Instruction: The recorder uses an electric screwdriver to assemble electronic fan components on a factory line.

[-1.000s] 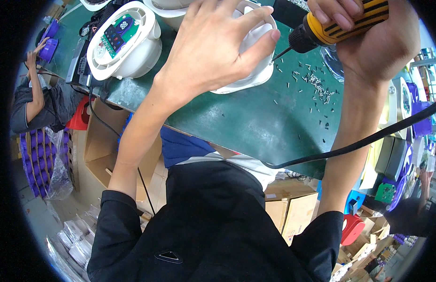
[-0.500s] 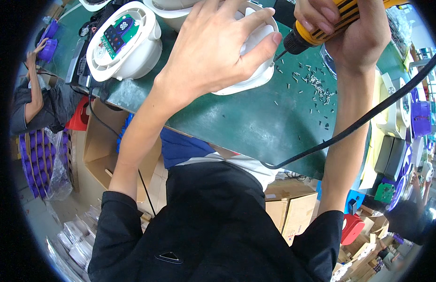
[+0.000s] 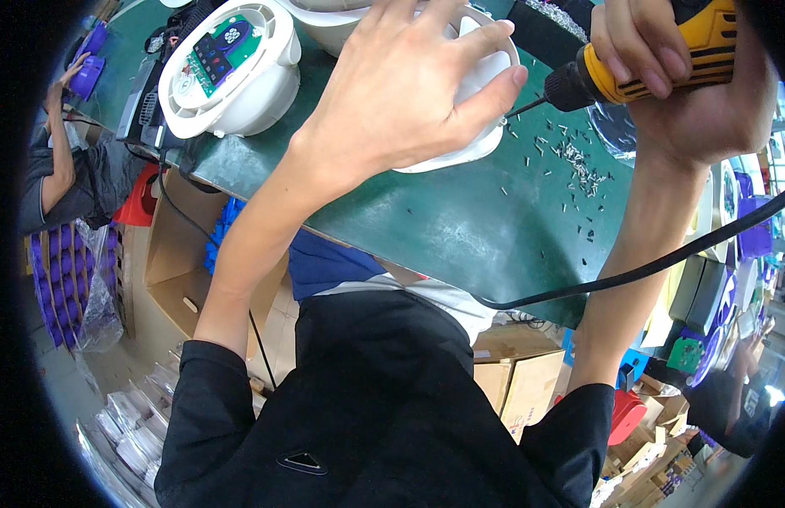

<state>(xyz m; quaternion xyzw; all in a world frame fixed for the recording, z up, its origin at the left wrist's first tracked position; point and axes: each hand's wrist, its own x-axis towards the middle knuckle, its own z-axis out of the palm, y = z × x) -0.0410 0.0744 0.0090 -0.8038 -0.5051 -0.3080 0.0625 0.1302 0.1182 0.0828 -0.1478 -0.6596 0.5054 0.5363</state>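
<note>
A white plastic housing (image 3: 462,157) lies on the green worktable, largely covered by my left hand (image 3: 401,97). That hand holds it from above, its fingers over the top and the thumb by the right edge. In my right hand (image 3: 705,118) is a yellow and black power drill (image 3: 597,74), tilted almost level. Its thin bit points left at the housing's right edge; I cannot tell whether the tip touches. Small screws (image 3: 578,165) lie scattered on the table below the drill.
Left of my hand stands a white oval housing (image 3: 278,89) with a green circuit board (image 3: 223,52). A black tray of screws (image 3: 549,30) sits at the back. The drill's black cable (image 3: 663,261) crosses my right forearm. A co-worker's arm (image 3: 60,144) shows far left.
My right hand and the drill have shifted right and slightly down, and the drill lies flatter. My left hand stays on the housing. The whole view has moved a little.
</note>
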